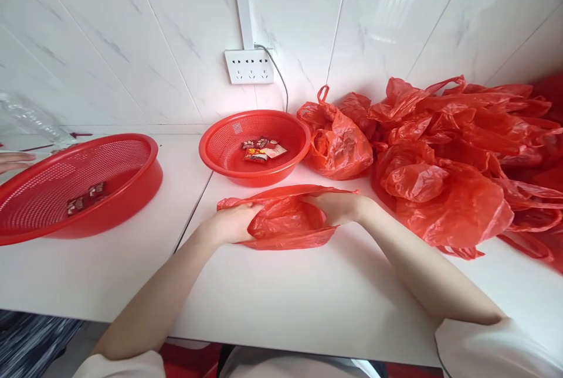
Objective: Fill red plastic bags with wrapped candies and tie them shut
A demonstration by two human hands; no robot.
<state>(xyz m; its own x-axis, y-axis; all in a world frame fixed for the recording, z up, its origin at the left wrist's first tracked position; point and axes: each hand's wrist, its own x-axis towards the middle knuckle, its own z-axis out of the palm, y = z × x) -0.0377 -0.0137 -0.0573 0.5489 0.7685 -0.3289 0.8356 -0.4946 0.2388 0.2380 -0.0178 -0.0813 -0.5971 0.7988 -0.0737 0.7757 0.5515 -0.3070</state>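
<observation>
A red plastic bag [285,222] lies on the white table in front of me, its mouth spread wide toward me. My left hand [235,221] grips it at the left side of the mouth, with the fingertips partly tucked inside. At the opposite side my right hand [336,207] holds the bag, its fingers reaching into the opening and largely hidden by the film. Just behind the bag stands a red perforated basket [255,177] with several small printed packets [264,150] at its bottom.
To the left is a larger red basket [132,196] holding a few small dark packets [85,199]. Another person's hand [15,160] shows at the left edge near clear plastic [33,117]. Red bags [444,173] are heaped on the right. A socket strip [249,67] is on the tiled wall.
</observation>
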